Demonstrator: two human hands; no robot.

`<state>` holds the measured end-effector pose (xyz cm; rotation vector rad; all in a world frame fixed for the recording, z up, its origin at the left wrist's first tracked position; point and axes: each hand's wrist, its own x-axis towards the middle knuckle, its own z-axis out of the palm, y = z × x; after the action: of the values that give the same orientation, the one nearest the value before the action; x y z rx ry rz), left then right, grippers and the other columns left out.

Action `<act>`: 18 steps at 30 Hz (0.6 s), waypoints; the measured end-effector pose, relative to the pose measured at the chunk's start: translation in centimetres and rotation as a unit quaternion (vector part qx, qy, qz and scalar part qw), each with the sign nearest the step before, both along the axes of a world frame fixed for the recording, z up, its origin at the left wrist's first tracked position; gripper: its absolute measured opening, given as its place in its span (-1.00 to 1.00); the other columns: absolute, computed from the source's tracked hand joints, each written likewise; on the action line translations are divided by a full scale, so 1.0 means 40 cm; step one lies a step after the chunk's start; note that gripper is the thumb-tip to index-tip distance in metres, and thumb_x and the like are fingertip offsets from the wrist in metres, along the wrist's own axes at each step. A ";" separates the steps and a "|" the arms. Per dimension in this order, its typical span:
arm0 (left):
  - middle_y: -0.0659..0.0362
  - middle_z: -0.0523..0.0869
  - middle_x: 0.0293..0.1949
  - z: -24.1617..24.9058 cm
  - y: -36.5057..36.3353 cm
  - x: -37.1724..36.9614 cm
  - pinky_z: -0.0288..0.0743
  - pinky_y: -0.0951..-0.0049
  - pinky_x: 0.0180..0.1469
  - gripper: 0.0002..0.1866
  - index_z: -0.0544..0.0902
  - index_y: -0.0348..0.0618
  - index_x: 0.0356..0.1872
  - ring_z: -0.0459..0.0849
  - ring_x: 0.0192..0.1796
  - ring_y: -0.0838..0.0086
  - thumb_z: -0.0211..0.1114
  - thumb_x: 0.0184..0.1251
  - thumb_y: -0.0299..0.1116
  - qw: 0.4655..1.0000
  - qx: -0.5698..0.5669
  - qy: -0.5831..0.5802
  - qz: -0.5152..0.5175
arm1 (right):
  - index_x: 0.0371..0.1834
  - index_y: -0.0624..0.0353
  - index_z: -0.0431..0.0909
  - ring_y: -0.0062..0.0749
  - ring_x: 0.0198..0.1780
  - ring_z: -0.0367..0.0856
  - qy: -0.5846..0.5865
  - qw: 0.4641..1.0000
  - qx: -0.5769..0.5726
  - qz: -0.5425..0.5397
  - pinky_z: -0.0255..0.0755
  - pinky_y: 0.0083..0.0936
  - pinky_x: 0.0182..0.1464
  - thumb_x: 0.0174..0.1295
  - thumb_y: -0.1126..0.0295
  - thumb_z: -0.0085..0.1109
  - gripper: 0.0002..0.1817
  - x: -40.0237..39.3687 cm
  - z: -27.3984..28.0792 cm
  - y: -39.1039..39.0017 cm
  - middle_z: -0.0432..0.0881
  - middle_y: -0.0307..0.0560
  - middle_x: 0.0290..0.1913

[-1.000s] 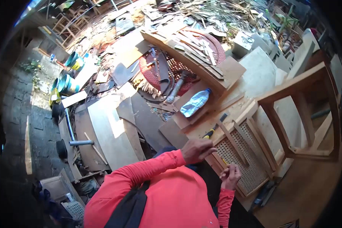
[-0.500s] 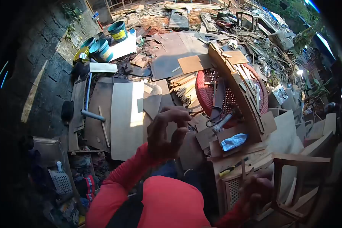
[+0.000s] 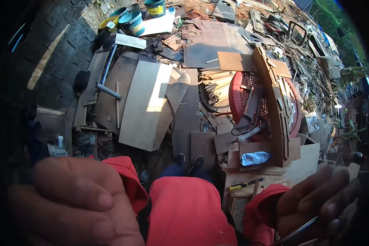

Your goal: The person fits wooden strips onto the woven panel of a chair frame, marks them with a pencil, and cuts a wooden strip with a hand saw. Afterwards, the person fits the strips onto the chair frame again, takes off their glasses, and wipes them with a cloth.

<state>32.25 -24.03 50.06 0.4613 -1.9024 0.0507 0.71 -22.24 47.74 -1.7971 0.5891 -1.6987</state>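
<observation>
My left hand (image 3: 80, 201) is raised close to the camera at the lower left. Its fingers curl in toward the palm, and whatever they may hold is hidden. At the lower right, my right hand (image 3: 315, 201) is closed too, with a thin shiny strip (image 3: 297, 231) running from its fingertips; its kind cannot be made out. Left of that hand, a yellow-and-black handled tool (image 3: 245, 185) rests on a wooden surface. A hammer (image 3: 252, 133) and a silvery packet (image 3: 254, 158) are farther forward.
A red woven round seat (image 3: 238, 96) carries a long upright board (image 3: 270, 106) and wood strips. Plywood sheets (image 3: 145, 106) cover ground ahead of my feet. Buckets (image 3: 132, 23) stand by the block wall (image 3: 49, 57). Scrap wood lies along the right.
My left hand has come down and left, much closer to the camera. My right hand has risen to the right, and the shiny strip now shows by it. The view has shifted.
</observation>
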 end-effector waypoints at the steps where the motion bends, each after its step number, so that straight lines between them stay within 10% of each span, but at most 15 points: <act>1: 0.19 0.56 0.18 -0.012 -0.025 0.001 0.55 0.22 -0.12 -0.68 0.53 -0.01 0.27 0.59 -0.02 0.30 0.26 0.69 -0.13 0.999 0.044 -0.006 -0.022 | 0.30 0.17 0.55 -0.42 -0.19 0.49 0.000 1.000 0.008 -0.012 0.38 -0.39 -0.15 0.61 0.21 0.16 -0.64 0.009 -0.030 -0.029 0.53 -0.15 0.01; 7: -0.18 0.76 -0.03 -0.224 -0.157 0.046 0.67 0.26 0.12 -0.80 0.55 -0.31 0.09 0.76 -0.03 0.26 0.20 0.77 -0.35 0.977 0.159 0.131 0.055 | 0.40 0.59 0.45 -0.19 0.04 0.62 0.049 0.994 0.072 -0.067 0.53 -0.24 0.10 0.56 0.21 0.18 -0.40 0.021 -0.163 -0.211 0.65 0.26 0.13; 11: 0.03 0.81 -0.05 -0.311 -0.097 0.169 0.68 0.33 0.07 -0.83 0.63 -0.29 0.01 0.77 -0.06 0.42 0.18 0.79 -0.38 0.917 0.273 0.084 0.278 | 0.35 0.34 0.56 -0.42 -0.26 0.58 0.137 0.947 0.068 0.282 0.32 -0.39 0.06 0.45 0.25 0.34 -0.48 -0.100 -0.087 -0.336 0.76 -0.04 -0.28; 18: 0.04 0.78 -0.25 -0.510 0.034 0.366 0.62 0.31 -0.12 -0.84 0.65 -0.29 -0.02 0.82 -0.20 0.31 0.19 0.74 -0.39 0.816 0.365 -0.011 0.448 | 0.34 0.33 0.57 -0.40 -0.24 0.59 0.249 0.749 -0.021 0.614 0.35 -0.39 0.05 0.44 0.24 0.36 -0.48 0.220 -0.148 -0.273 0.75 -0.02 -0.25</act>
<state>46.91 -22.67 29.65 1.8611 -1.5036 -0.0637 9.53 -33.16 41.80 -1.9151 -0.4487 -0.3155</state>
